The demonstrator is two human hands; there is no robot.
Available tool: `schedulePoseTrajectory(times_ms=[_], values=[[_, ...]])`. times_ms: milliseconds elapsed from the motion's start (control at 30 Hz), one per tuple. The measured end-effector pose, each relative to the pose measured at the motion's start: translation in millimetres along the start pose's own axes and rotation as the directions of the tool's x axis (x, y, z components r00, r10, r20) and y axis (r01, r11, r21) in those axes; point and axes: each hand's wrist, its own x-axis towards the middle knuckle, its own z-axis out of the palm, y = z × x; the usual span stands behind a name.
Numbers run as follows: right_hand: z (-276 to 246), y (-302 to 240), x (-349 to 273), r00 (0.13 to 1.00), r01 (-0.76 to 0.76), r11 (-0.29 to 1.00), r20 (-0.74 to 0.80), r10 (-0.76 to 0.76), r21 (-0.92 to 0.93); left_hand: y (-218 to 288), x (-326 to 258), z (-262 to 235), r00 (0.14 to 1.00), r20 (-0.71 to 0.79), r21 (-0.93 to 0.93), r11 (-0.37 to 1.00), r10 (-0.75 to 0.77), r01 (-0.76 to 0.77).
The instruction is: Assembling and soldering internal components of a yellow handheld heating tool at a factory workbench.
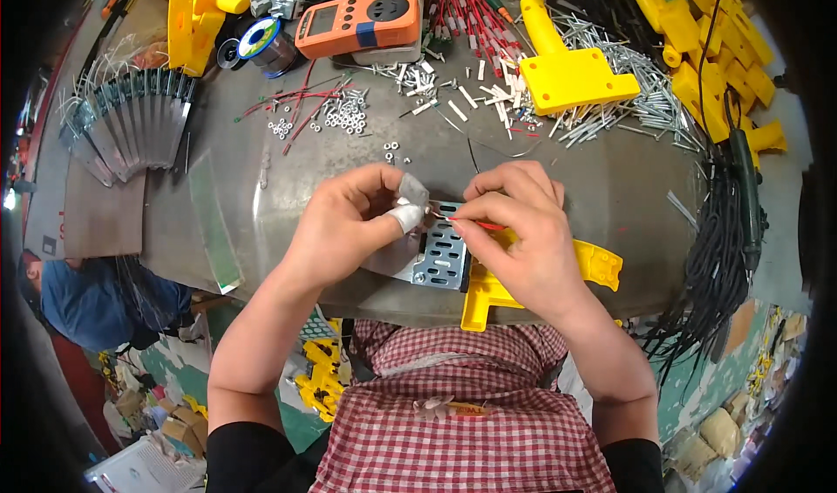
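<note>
In front of me lies a slotted metal plate (pixel 443 258), attached at or resting on a flat blade-like sheet on its left. A yellow plastic housing (pixel 478 305) sits beside it, partly under my right arm. My right hand (pixel 521 223) pinches a thin red wire (pixel 490 225), its end near the plate's upper edge. My left hand (pixel 353 218), with white coverings on thumb and forefinger, is closed in a pinch at the plate's upper left corner. What those fingertips hold is too small to make out.
Loose nuts (pixel 347 112), red wires and screws (pixel 623 92) lie beyond my hands. An orange multimeter (pixel 357 24), a solder spool (pixel 267 47) and a yellow housing (pixel 580 81) stand farther back. Fanned blades (pixel 131 127) are left; black cords (pixel 711 266) and a power screwdriver (pixel 745 197) hang right.
</note>
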Motion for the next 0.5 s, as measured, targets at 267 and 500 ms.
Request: schedulePoseTrajectory(times_ms=[267, 500], values=[[-2.7, 0.9, -1.5, 1.000, -0.002, 1.000, 0.020, 0.002, -0.005, 1.1, -5.8, 18.6, 0.990, -0.108, 0.070, 0.994, 0.095, -0.088], [-7.3, 0.0, -3.2, 0.999, -0.031, 0.999, -0.020, 0.032, 0.032, -3.8, 0.9, 20.9, 0.851, 0.120, 0.659, 0.600, 0.512, -0.454]])
